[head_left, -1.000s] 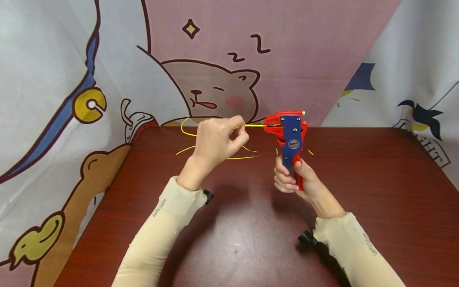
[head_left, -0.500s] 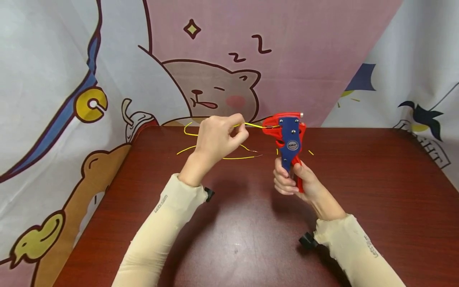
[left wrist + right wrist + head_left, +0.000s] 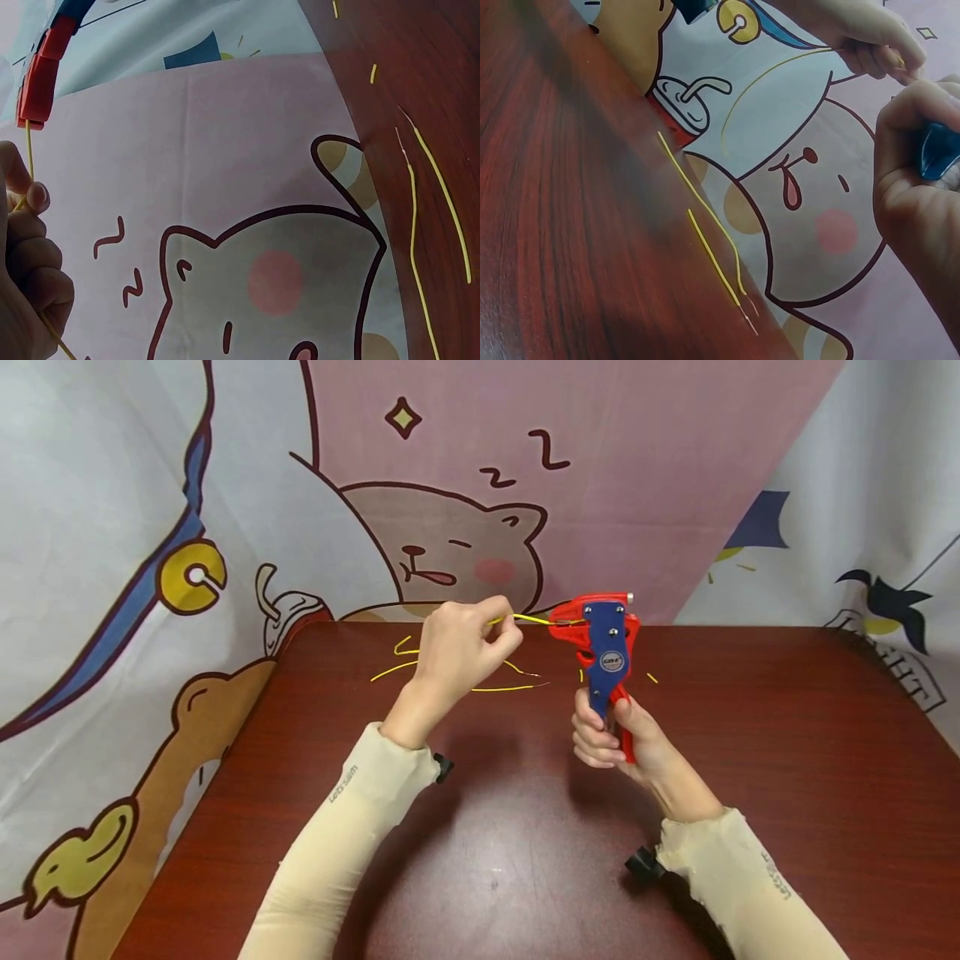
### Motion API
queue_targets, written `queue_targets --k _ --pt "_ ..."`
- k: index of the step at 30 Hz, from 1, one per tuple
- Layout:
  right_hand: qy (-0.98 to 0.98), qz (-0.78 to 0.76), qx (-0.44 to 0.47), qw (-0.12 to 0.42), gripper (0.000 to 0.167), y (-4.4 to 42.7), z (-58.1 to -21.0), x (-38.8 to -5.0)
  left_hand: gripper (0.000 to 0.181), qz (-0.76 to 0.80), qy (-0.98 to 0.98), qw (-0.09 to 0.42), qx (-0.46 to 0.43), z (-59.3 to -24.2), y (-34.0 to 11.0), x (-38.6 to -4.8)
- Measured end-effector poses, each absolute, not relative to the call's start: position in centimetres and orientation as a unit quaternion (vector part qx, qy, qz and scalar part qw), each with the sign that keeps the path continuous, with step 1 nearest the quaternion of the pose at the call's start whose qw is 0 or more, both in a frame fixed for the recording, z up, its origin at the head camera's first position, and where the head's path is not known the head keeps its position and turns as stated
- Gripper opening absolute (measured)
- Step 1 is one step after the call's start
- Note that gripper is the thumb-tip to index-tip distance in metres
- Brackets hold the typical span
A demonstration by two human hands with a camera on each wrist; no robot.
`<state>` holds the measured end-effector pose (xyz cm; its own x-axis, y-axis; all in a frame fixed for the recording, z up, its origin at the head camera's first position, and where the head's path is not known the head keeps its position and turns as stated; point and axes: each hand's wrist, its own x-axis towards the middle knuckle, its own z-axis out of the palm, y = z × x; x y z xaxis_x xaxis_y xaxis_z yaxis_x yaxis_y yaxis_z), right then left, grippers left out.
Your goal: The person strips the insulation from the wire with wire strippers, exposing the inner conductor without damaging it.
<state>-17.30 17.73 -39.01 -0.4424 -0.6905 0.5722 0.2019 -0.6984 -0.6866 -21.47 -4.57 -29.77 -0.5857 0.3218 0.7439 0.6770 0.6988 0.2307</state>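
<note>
My left hand (image 3: 457, 647) pinches a yellow wire (image 3: 531, 619) between thumb and index finger, above the table's far edge. One end of that wire runs into the jaws of a red and blue wire stripper (image 3: 609, 647), held upright. My right hand (image 3: 651, 739) grips the stripper's handles, with fingers wrapped round them. In the left wrist view, the wire enters the red head (image 3: 37, 90) of the tool, and its other part trails below the hand. The right wrist view shows the wire's loose tail (image 3: 757, 79) curving away from the left hand; the stripper's head is out of that frame.
Two yellow wires (image 3: 446, 195) with bare ends lie on the dark red wooden table (image 3: 495, 860), near its far edge. Short yellow bits (image 3: 652, 678) lie behind the stripper. A printed cloth (image 3: 600, 460) hangs just behind the table.
The wire between my left hand and the stripper has gone from straight to slightly bent. Its loose tail has swung lower and to the right. The stripper has shifted slightly left, and both grips stay the same.
</note>
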Motion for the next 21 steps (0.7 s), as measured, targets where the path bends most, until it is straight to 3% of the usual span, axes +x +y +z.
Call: queue_targets --k 12,21 --pt "0.269 -0.808 -0.446 0.275 0.041 18.1 -39.2 -17.5 0.014 -0.246 -0.845 0.368 -0.3 -30.3 -4.6 -21.4" --pt "0.274 -0.8 -0.448 0.291 0.042 17.9 -38.8 -17.6 0.015 -0.216 -0.883 0.3 -0.29 -29.3 -5.0 -21.1"
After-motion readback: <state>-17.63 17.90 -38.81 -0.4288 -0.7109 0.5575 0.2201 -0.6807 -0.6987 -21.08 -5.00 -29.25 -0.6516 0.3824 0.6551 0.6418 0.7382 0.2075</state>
